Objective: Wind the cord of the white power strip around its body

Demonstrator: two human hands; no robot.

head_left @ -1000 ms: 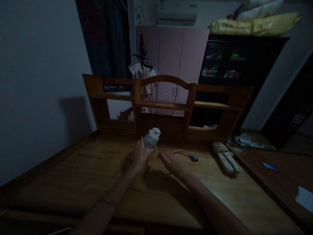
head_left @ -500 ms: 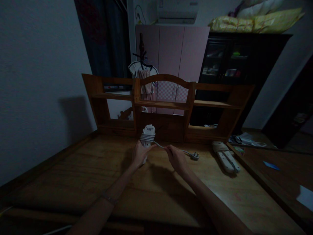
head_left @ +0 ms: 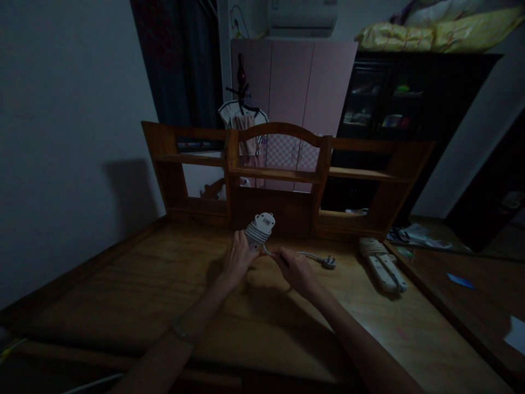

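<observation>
A white power strip [head_left: 266,221], its grey-white cord [head_left: 258,232] wound in several turns around the body, is gripped by my left hand [head_left: 238,258]. Its labelled end points up and to the right. My right hand [head_left: 293,268] is closed on the free part of the cord, close to the left hand's fingertips. Beyond the right hand the cord runs out to a plug [head_left: 328,262] with its prongs showing, low over the wooden desk [head_left: 164,279]. The lower part of the strip is hidden by my left hand.
A second power strip [head_left: 383,267], also wrapped with its cord, lies on the desk's right side. A wooden shelf unit [head_left: 274,174] stands along the back edge. To the right, a lower wooden surface [head_left: 488,273] bears a blue card [head_left: 460,280] and white paper [head_left: 515,332].
The power strip has tilted from nearly upright over to the right. My left hand has turned with it and come closer to my right hand, which still holds the cord.
</observation>
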